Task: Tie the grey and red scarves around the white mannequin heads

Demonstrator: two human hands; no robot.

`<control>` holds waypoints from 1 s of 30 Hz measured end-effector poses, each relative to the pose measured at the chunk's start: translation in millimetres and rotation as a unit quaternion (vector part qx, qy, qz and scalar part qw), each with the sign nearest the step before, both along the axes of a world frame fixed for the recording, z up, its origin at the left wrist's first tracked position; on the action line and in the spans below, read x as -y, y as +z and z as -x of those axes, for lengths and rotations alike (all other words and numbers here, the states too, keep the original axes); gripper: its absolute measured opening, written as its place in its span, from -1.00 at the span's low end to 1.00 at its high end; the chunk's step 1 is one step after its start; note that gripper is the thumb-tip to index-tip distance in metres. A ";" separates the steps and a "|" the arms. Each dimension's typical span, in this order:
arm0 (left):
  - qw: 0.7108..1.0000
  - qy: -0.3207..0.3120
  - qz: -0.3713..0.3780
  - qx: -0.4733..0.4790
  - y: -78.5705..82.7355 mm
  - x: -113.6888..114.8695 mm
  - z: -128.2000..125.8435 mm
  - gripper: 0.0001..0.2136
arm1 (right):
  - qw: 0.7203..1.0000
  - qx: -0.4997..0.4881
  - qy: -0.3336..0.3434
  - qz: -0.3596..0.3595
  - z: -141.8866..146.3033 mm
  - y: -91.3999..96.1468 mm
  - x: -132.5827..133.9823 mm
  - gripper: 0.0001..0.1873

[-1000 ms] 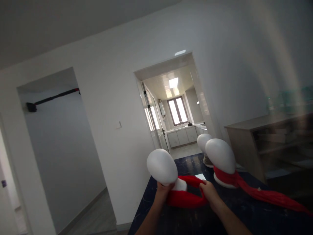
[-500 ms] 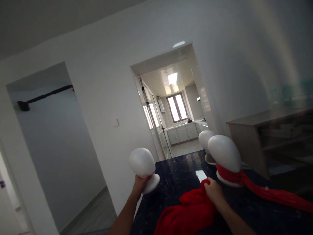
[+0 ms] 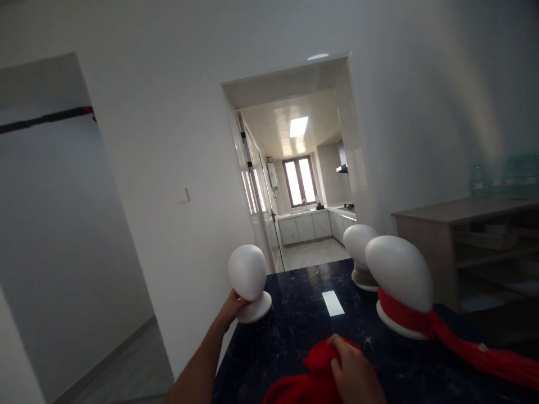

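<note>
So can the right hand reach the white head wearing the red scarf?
Probably yes. The right hand is near the scarfed head, with only bare table between them, though it is gripping a red cloth. The left hand grips a bare head.

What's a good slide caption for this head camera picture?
Left hand grips a bare white mannequin head on the dark table; right hand bunches a red scarf.

White walls (image 3: 160, 112); doorway to lit kitchen (image 3: 303, 168), window (image 3: 300, 181), white cabinets (image 3: 305, 227); wooden shelf unit (image 3: 463, 247) right.
</note>
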State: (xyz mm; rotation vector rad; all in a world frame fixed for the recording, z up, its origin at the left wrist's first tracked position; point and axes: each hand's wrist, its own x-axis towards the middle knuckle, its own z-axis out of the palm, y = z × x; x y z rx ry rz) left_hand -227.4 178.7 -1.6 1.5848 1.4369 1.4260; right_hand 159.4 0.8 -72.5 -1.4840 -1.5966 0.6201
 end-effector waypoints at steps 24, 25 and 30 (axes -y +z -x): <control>0.969 0.119 0.091 -0.197 -22.6 60.7 2.5 -0.57 | 1.000 -0.022 0.022 -0.006 -3.7 6.2 -4.0 -0.53; 0.967 0.118 0.085 -0.210 -21.3 76.8 -4.8 -0.61 | 0.999 -0.041 0.024 -0.015 -3.4 8.7 -3.6 -0.57; 0.971 -0.208 0.050 -0.110 -23.4 164.5 -96.2 -0.05 | 0.963 -0.238 0.128 -0.015 16.8 33.2 14.3 -0.76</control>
